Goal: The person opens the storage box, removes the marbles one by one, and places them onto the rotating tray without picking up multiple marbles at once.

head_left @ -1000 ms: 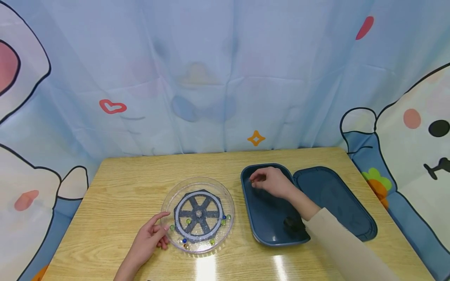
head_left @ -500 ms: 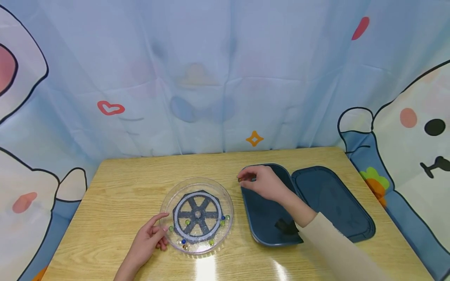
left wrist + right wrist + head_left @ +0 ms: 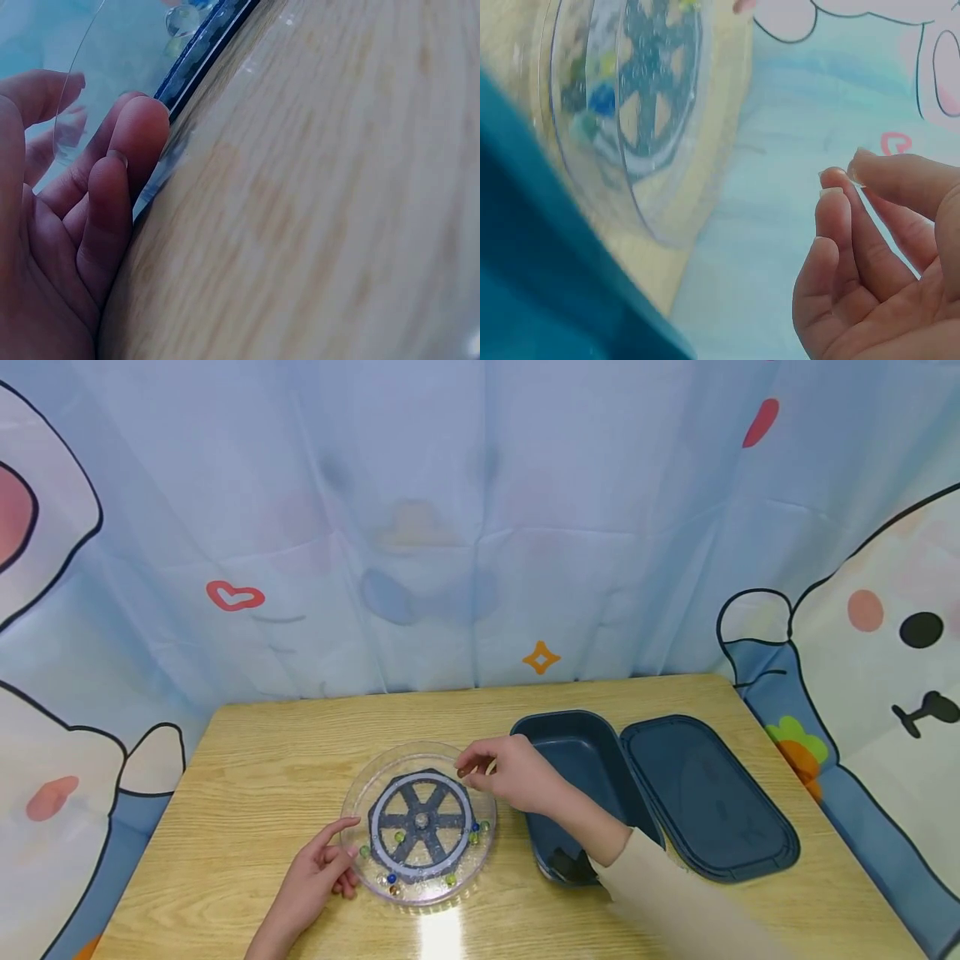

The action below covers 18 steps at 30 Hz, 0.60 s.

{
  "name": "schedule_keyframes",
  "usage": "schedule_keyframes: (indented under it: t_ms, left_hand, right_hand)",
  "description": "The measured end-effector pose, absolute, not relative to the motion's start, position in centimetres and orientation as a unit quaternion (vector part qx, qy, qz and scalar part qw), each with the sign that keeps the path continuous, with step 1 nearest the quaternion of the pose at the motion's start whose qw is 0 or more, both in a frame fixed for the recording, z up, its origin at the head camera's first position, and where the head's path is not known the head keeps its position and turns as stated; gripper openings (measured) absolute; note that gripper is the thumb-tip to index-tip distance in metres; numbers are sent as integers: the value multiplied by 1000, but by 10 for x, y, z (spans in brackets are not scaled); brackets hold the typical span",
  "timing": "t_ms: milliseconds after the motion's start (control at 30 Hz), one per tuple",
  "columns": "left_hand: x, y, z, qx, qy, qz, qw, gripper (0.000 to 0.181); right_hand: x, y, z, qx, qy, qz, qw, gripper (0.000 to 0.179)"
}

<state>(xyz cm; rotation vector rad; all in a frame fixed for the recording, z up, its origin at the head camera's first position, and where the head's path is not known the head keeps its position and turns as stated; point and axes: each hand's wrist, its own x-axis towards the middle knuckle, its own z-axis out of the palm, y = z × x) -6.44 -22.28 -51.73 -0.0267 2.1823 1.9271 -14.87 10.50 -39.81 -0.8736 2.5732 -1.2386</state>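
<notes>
In the head view, a clear round dish point(image 3: 360, 789) stands on the table, a dark spoked wheel point(image 3: 421, 819) showing within its outline. Several glass marbles, among them a blue marble point(image 3: 392, 878) and a green marble point(image 3: 400, 837), lie about the dish. My left hand point(image 3: 313, 868) holds the dish's left rim, fingers bent at its wall, as the left wrist view shows close up. Over the dish's right rim, my right hand point(image 3: 513, 770) pinches a small brown marble point(image 3: 461, 772) between thumb and fingertips. In the right wrist view, the fingertips point(image 3: 836, 191) hide the marble.
A deep dark blue box point(image 3: 570, 731) stands right of the dish, with a black item point(image 3: 570, 865) at its near end. Beside it lies a flat dark blue lid point(image 3: 712, 797). A patterned curtain point(image 3: 450, 527) hangs behind the wooden table point(image 3: 277, 752).
My right hand has moved left with the brown marble, out of the blue box and over the dish's right rim. My left hand has stayed at the dish.
</notes>
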Motion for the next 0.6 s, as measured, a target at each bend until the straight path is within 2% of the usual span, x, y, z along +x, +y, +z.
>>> schedule_keyframes:
  t_ms: [200, 600]
  left_hand:
    - [-65, -222, -518, -12, 746, 656, 112, 47]
    - [-65, -222, -514, -3, 749, 653, 110, 47]
  right_hand:
    - [-142, 89, -405, -301, 851, -417, 108, 14]
    - [-135, 78, -422, -320, 842, -412, 135, 12]
